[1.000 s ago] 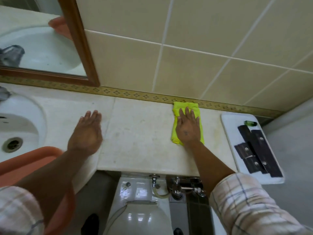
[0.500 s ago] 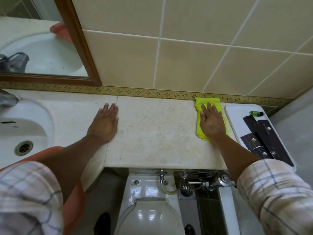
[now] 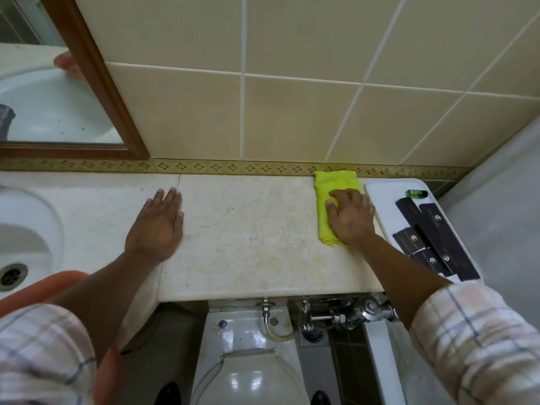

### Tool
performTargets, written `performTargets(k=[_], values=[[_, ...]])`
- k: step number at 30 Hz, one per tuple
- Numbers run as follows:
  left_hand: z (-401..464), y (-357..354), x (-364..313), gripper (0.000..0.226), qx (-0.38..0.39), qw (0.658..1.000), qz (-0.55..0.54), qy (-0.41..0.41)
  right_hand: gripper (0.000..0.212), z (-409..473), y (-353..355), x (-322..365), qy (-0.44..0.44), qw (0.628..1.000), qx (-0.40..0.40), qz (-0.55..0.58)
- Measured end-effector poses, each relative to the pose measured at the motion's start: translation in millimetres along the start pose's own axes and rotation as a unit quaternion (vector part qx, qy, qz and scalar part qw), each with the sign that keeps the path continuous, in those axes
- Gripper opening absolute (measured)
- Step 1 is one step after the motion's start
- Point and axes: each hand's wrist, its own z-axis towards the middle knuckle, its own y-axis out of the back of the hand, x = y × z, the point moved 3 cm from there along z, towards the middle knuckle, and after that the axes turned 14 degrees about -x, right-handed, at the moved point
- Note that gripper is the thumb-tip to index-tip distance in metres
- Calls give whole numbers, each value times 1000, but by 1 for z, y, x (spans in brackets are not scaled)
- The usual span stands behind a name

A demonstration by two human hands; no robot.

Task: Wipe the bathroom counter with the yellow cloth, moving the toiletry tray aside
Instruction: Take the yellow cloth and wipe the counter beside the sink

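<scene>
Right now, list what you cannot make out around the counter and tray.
- Yellow cloth: near half hidden under the right hand, head view.
- Tray: near end covered by the right forearm and sleeve.
- Black boxes: logos too small to read.
- Sink: cut off by the left edge.
- Counter beneath the left hand: covered by the palm.

Count as observed: two hands on the bench [image 3: 248,238], the left hand [image 3: 156,226] flat and bare, the right hand [image 3: 350,219] pressed on one yellow cloth [image 3: 333,182]. One white toiletry tray [image 3: 380,197] lay just right of the right hand, carrying one small green bottle [image 3: 416,194] and four dark boxes [image 3: 432,229], two long and two short. One sink [image 3: 26,229] with one drain [image 3: 11,275] sat left of the left hand. One mirror [image 3: 58,112] hung above it. One toilet [image 3: 248,375] stood below, between the hands.
</scene>
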Motion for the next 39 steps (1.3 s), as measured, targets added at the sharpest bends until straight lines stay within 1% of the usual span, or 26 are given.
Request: performTargets(k=[3, 5, 11, 15, 20, 22, 24, 26, 29, 31, 33, 39], values=[[0, 0, 0, 55, -1, 1000, -5, 5, 33, 21, -4, 7, -5, 1000, -20, -14], [1, -2, 0, 57, -5, 1000, -2, -1, 28, 20, -8, 6, -2, 999, -38, -4], [-3, -3, 1, 55, 1, 1000, 5, 1, 20, 8, -6, 2, 17, 999, -48, 10], [-1, -2, 1, 56, 9, 1000, 10, 3, 18, -19, 5, -2, 26, 999, -37, 23], [0, -1, 0, 55, 5, 1000, 12, -1, 18, -79, 26, -11, 25, 999, -24, 20], [0, 0, 2, 55, 9, 1000, 13, 3, 25, -88, 28, -9, 30, 999, -16, 8], [-1, 1, 1, 55, 13, 1000, 16, 10, 39, -87, 28, -6, 31, 999, -5, -11], [-1, 1, 2, 56, 9, 1000, 18, 12, 54, -85, 22, -6, 52, 997, 43, -31], [0, 1, 0, 56, 17, 1000, 18, 17, 66, -89, 18, -5, 64, 993, 96, -15], [1, 2, 0, 57, 15, 1000, 20, 16, 66, -95, 16, 17, 63, 992, 107, -6], [0, 2, 0, 57, 17, 1000, 17, 14, 64, -106, 10, 55, 78, 991, 110, -7], [-1, 5, -2, 54, 8, 1000, 13, 18, 62, -147, -18, 193, 149, 981, 118, 23]])
